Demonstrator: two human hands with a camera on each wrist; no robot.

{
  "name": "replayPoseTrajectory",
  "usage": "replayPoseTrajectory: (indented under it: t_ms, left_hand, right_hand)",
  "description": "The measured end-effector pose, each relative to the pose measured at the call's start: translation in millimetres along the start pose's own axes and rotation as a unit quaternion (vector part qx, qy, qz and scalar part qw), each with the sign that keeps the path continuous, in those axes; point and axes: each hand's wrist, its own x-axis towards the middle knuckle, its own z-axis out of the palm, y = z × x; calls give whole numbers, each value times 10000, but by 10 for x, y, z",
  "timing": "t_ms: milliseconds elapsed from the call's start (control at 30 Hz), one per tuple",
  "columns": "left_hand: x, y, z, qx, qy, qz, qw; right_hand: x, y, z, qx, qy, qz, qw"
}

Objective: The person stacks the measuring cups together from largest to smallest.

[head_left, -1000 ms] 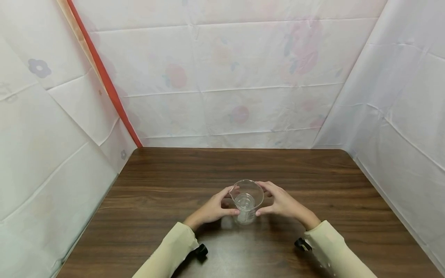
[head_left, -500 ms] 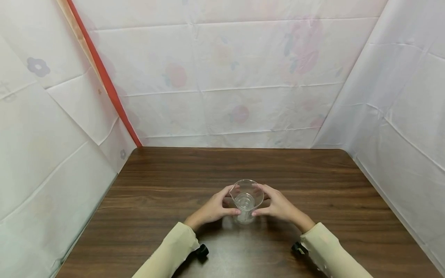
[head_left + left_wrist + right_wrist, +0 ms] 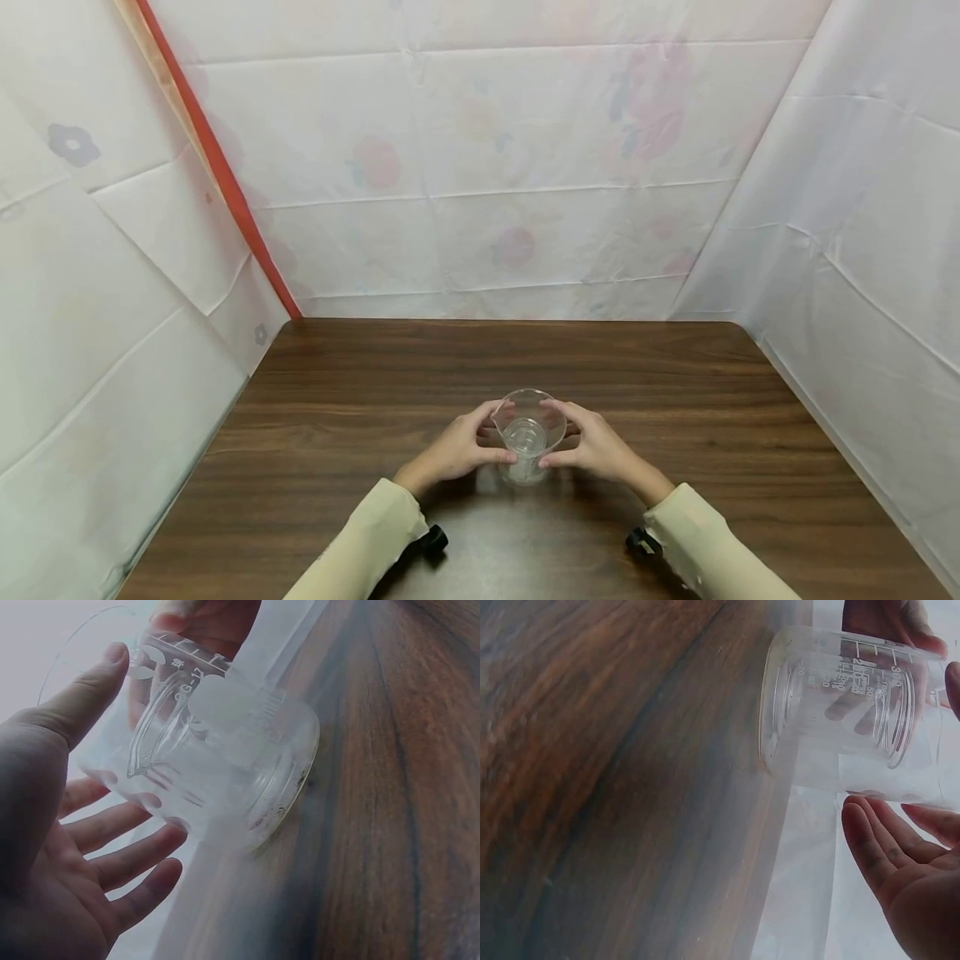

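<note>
A clear glass beaker (image 3: 527, 472) with white printed markings stands upright on the brown wooden table. A smaller glass beaker (image 3: 889, 724) sits nested inside it; its round base or rim shows as rings from above. My left hand (image 3: 459, 443) holds the outer beaker's left side, thumb in front and fingers behind. On the opposite side, my right hand (image 3: 600, 446) holds it in the same way. In the left wrist view, the left thumb and fingertips lie against the glass (image 3: 225, 750). Parts of the far fingers show only through the glass.
The wooden table (image 3: 360, 367) reaches back to a white sheet (image 3: 480, 167) with faint fruit prints. More white sheets hang at left and right. A red strip (image 3: 225, 175) runs down the back left corner. A black wrist device (image 3: 431, 540) is below each sleeve cuff.
My right hand has moved slightly left, bringing its thumb and fingers against the beaker. My left hand and the beaker stay in nearly the same place.
</note>
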Motion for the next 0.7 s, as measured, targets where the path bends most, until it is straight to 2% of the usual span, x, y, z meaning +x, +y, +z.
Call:
replayPoseTrajectory:
  t_ms: [233,467,700]
  left_hand:
    - [-13,14,-4,114,-6,-27,9999]
    - [-3,31,-10,342,-24,-154,9993]
    - [7,44,-21,419,-87,-139,9990]
  right_hand:
    - [-3,6,2,-73,22,58,10000]
    - [8,21,6,-109,141,-152,9997]
    - [10,40,16,-89,186,-165,9997]
